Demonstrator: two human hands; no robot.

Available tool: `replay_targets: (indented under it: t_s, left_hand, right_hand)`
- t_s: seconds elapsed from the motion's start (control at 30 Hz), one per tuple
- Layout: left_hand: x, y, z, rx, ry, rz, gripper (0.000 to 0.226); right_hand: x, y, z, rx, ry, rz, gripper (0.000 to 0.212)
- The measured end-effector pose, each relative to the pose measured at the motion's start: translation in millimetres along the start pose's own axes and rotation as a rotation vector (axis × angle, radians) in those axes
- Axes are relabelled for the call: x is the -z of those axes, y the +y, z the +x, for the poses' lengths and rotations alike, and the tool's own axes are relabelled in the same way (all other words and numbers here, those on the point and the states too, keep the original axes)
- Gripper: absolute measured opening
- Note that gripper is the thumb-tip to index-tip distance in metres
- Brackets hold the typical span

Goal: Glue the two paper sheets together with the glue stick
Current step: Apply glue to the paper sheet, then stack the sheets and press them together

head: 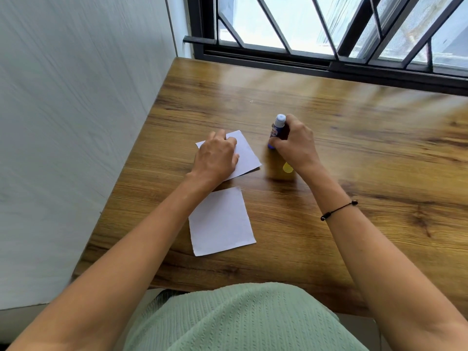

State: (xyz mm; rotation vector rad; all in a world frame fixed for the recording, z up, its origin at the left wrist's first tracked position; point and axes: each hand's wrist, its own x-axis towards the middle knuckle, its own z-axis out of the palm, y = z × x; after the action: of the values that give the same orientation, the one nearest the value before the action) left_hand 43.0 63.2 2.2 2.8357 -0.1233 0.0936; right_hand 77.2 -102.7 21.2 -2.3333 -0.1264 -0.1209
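Setting: a person sits at a wooden surface (329, 153) whose far edge meets a barred window (329, 29); a pale wall (76, 122) runs along the left side.
Left hand (215, 158): lies palm down, fingers spread, flat on the far paper sheet (247, 154), pressing its left half against the surface. It grasps nothing.
Far paper sheet: white, roughly square, turned at a slant, left of centre on the surface. Its right part shows past the hand.
Near paper sheet (221, 221): white, about the same size, flat on the surface just in front of the far sheet and closer to the person. The two sheets are close but do not overlap. No hand touches it.
Right hand (295, 143): wrapped around the glue stick (277, 130), fingers curled on its body.
Glue stick: a dark blue tube with a label and a pale blue-white end pointing up and away. It tilts slightly, just to the right of the far sheet. I cannot tell whether its lower end touches the surface.
Yellow spot (288, 167): a small round yellow shape beside the right wrist; too blurred to identify.
Right wrist: wears a thin black cord bracelet (339, 210).
Clothing: a pale green ribbed garment (240, 320) fills the bottom of the view.
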Motion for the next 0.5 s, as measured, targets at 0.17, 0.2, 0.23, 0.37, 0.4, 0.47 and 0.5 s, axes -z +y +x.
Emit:
replay_targets:
  t_s: [0.17,0.2,0.23,0.37,0.4,0.47,0.5]
  left_hand:
    - [0,1,-1,0.002,0.000,0.002,0.030]
    - [0,1,-1,0.001,-0.001,0.001,0.030]
    - [0,1,-1,0.001,-0.002,-0.001,0.030]
    - [1,0,-2,-0.002,-0.005,-0.009,0.031]
    - [1,-1,-2,-0.002,-0.008,-0.009,0.031]
    - [1,-2,-3,-0.003,-0.015,-0.012,0.031]
    - [0,-2,-3,-0.004,-0.018,-0.014,0.031]
  right_hand:
    - [1,0,-1,0.001,-0.011,-0.032,0.023]
    - [2,0,-1,-0.003,-0.020,-0.035,0.025]
    - [2,-1,-1,-0.010,-0.030,-0.037,0.028]
    - [11,-8,-5,-0.019,0.005,-0.004,0.048]
    - [14,-11,-8,0.004,0.049,-0.011,0.050]
    - [19,-17,-16,0.065,0.146,-0.061,0.048]
    - [20,-22,-22,0.095,0.183,-0.090,0.044]
